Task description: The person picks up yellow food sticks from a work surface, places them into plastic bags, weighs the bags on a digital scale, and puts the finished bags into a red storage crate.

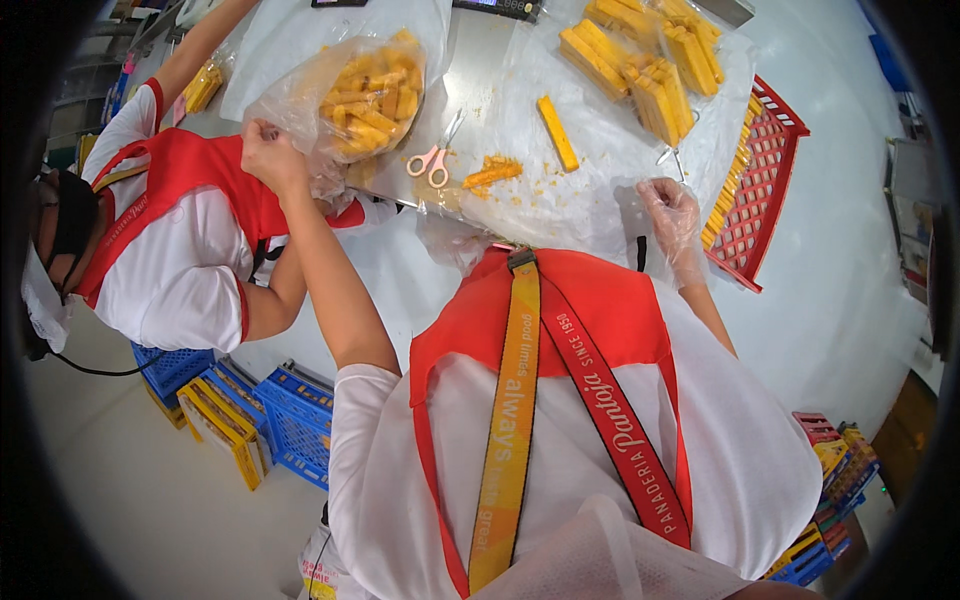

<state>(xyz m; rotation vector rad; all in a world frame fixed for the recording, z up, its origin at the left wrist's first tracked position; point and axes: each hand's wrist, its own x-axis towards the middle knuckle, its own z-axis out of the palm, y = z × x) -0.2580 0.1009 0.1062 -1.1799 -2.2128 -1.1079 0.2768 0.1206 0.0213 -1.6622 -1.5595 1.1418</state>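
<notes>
My left hand [272, 158] is closed on the gathered edge of a clear plastic bag [290, 105]. Inside the bag lie many short yellow baked sticks [370, 98]. To the right, my right hand [672, 215] wears a clear plastic glove. Its fingers are curled together beside a small metal tool [672, 157], and whether they hold anything I cannot make out. Between my hands lie scissors with pale pink handles [430, 165], broken yellow pieces [492, 172] and a single long yellow stick [557, 133]. Bundles of sticks [640, 75] are at the far right of the table.
A red plastic crate [760, 190] with yellow sticks along its side stands right of the table. A co-worker in a red apron [190, 200] is close on my left, one arm stretched forward. Blue crates [300, 420] stand lower left. A dark device [500, 8] sits at the far edge.
</notes>
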